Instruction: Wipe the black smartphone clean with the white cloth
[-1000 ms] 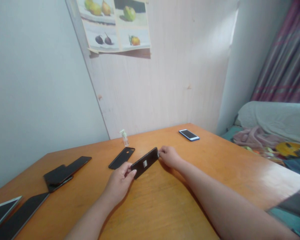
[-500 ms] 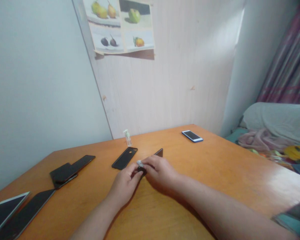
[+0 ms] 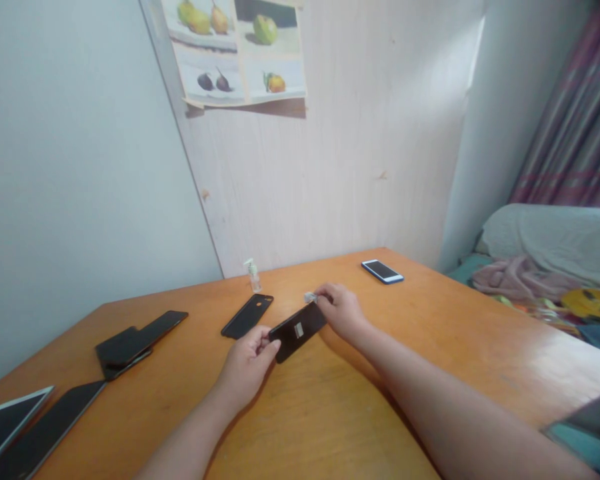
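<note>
My left hand (image 3: 245, 367) grips the near left end of a black smartphone (image 3: 291, 339), thumb on the face turned toward me. A small pale patch, perhaps a reflection, shows on that dark face. At the phone's far right end, my right hand (image 3: 344, 312) pinches a crumpled whitish cloth or tissue (image 3: 309, 297) against the top corner. The fingertips behind the phone are hidden. Just beyond my left hand a black phone case (image 3: 245, 317) lies flat on the table. A small clear pump bottle (image 3: 255, 279) stands behind the case.
The wooden table (image 3: 430, 373) reaches back to the wall. A white-faced phone (image 3: 382, 271) lies at its far right. Several dark devices (image 3: 153, 333) overlap on the left, with a white-framed tablet (image 3: 10, 427) nearer me. Bedding (image 3: 520, 277) lies beyond the right edge.
The phone has turned so its broad dark face shows. My right hand has moved right and away with the cloth, from near my left hand to the phone's far end.
</note>
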`<state>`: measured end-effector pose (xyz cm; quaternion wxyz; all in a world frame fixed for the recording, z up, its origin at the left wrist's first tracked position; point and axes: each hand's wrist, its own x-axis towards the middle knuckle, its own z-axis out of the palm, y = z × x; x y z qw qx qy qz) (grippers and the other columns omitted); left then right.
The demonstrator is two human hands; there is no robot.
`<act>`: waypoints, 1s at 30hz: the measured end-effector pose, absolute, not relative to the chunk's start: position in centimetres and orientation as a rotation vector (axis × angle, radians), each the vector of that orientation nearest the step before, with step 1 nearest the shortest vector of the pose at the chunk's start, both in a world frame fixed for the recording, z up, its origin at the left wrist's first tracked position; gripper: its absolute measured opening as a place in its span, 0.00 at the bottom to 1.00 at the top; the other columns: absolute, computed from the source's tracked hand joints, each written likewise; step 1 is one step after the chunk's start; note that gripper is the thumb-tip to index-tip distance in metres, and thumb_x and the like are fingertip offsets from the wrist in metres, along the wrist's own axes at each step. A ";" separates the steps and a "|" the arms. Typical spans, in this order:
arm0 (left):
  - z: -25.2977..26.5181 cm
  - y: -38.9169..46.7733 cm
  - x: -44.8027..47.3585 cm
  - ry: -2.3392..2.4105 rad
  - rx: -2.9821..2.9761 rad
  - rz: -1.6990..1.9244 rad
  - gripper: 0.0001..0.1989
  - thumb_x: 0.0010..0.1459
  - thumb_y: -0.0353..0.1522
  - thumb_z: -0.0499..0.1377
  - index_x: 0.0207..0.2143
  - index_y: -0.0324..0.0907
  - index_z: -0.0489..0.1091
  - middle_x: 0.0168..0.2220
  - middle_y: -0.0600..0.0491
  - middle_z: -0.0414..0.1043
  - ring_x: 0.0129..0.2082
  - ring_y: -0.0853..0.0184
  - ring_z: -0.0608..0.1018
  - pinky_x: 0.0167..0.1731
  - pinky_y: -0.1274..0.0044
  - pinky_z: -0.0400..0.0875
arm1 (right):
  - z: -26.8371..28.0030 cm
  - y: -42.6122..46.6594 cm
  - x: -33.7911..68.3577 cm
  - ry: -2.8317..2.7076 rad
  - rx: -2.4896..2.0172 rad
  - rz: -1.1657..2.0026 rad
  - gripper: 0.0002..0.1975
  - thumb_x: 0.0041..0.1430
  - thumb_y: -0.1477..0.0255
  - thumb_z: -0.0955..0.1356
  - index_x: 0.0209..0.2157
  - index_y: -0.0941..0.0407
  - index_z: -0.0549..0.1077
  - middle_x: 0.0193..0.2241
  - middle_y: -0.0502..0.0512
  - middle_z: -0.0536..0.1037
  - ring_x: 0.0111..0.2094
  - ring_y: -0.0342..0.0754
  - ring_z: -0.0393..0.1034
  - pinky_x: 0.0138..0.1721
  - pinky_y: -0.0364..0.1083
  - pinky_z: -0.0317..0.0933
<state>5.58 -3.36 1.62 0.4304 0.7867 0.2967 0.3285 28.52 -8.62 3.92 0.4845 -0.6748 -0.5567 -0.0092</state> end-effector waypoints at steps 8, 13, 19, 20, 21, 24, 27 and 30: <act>1.7 -3.9 5.9 0.764 1.717 0.819 0.15 0.53 0.43 0.60 0.32 0.39 0.67 0.23 0.57 0.70 0.24 0.70 0.73 0.26 0.79 0.64 | 3.2 -9.4 26.6 -1.577 -1.690 -0.027 0.07 0.57 0.77 0.64 0.33 0.55 0.74 0.32 0.53 0.69 0.34 0.45 0.65 0.36 0.42 0.57; 2.2 -4.3 6.1 0.758 1.613 0.800 0.14 0.53 0.42 0.61 0.31 0.40 0.65 0.22 0.57 0.69 0.23 0.71 0.72 0.24 0.81 0.62 | 2.4 -9.8 24.2 -1.783 -1.512 0.033 0.05 0.61 0.71 0.65 0.34 0.55 0.73 0.35 0.53 0.69 0.35 0.44 0.65 0.36 0.42 0.57; 2.0 -4.3 6.1 0.790 1.612 0.781 0.10 0.53 0.37 0.60 0.31 0.40 0.65 0.21 0.59 0.68 0.23 0.72 0.72 0.24 0.81 0.61 | 2.0 -8.7 26.1 -1.582 -1.691 0.045 0.04 0.59 0.76 0.64 0.36 0.56 0.70 0.33 0.52 0.71 0.35 0.46 0.65 0.37 0.44 0.57; 2.0 -4.2 6.1 0.792 1.623 0.776 0.10 0.53 0.37 0.60 0.31 0.40 0.65 0.21 0.58 0.68 0.23 0.72 0.72 0.24 0.81 0.61 | 2.0 -8.5 26.5 -1.531 -1.736 0.037 0.06 0.58 0.76 0.64 0.38 0.56 0.69 0.33 0.53 0.72 0.35 0.46 0.65 0.37 0.44 0.57; 1.9 -4.2 6.1 0.791 1.631 0.773 0.10 0.53 0.37 0.60 0.31 0.40 0.66 0.21 0.58 0.69 0.23 0.71 0.72 0.24 0.81 0.61 | 2.0 -8.5 26.7 -1.500 -1.764 0.023 0.07 0.58 0.77 0.64 0.39 0.56 0.68 0.33 0.53 0.72 0.35 0.47 0.65 0.38 0.44 0.58; 2.0 -4.2 6.1 0.786 1.601 0.780 0.11 0.52 0.38 0.61 0.30 0.40 0.65 0.20 0.58 0.68 0.22 0.71 0.72 0.24 0.81 0.61 | 2.3 -9.0 25.6 -1.574 -1.712 -0.012 0.06 0.58 0.77 0.63 0.38 0.56 0.69 0.36 0.55 0.72 0.38 0.47 0.66 0.40 0.45 0.59; 2.2 -4.2 6.1 0.761 1.525 0.786 0.13 0.51 0.40 0.63 0.29 0.40 0.64 0.20 0.58 0.68 0.21 0.72 0.71 0.24 0.81 0.61 | 2.9 -10.1 23.5 -1.823 -1.505 -0.001 0.09 0.63 0.75 0.61 0.41 0.56 0.71 0.40 0.57 0.73 0.42 0.47 0.67 0.43 0.45 0.60; 2.5 -4.2 6.1 0.772 1.504 0.769 0.14 0.52 0.40 0.62 0.30 0.40 0.64 0.20 0.57 0.69 0.21 0.72 0.70 0.23 0.81 0.61 | 3.5 -10.7 22.9 -2.017 -1.392 -0.023 0.14 0.65 0.74 0.59 0.47 0.56 0.71 0.46 0.58 0.74 0.47 0.49 0.66 0.50 0.47 0.59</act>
